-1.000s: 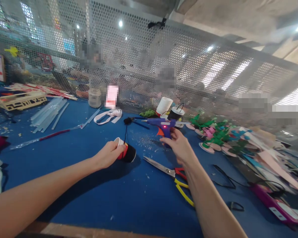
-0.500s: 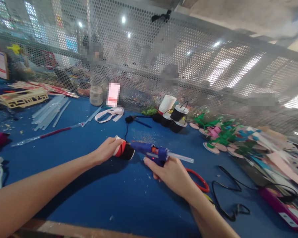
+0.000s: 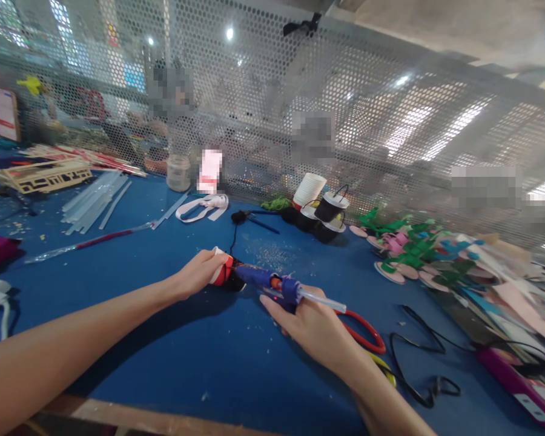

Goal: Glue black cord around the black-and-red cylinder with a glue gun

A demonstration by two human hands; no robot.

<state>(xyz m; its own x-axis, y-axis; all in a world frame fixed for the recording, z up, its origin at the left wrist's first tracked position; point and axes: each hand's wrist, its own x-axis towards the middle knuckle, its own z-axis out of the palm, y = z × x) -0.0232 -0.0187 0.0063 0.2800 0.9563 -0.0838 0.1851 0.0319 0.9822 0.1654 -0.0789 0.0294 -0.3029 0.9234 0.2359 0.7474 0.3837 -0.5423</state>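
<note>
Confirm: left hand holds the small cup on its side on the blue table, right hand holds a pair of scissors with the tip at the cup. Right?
Not quite. The head view shows the right hand holding a blue glue gun, not scissors, its nozzle at the cup. The rest stands: the left hand holds the cup on its side on the blue table.

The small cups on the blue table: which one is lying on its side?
The cup in the left hand, red-banded, lies sideways against the glue gun; the cups by the mesh are apart, untouched.
</note>
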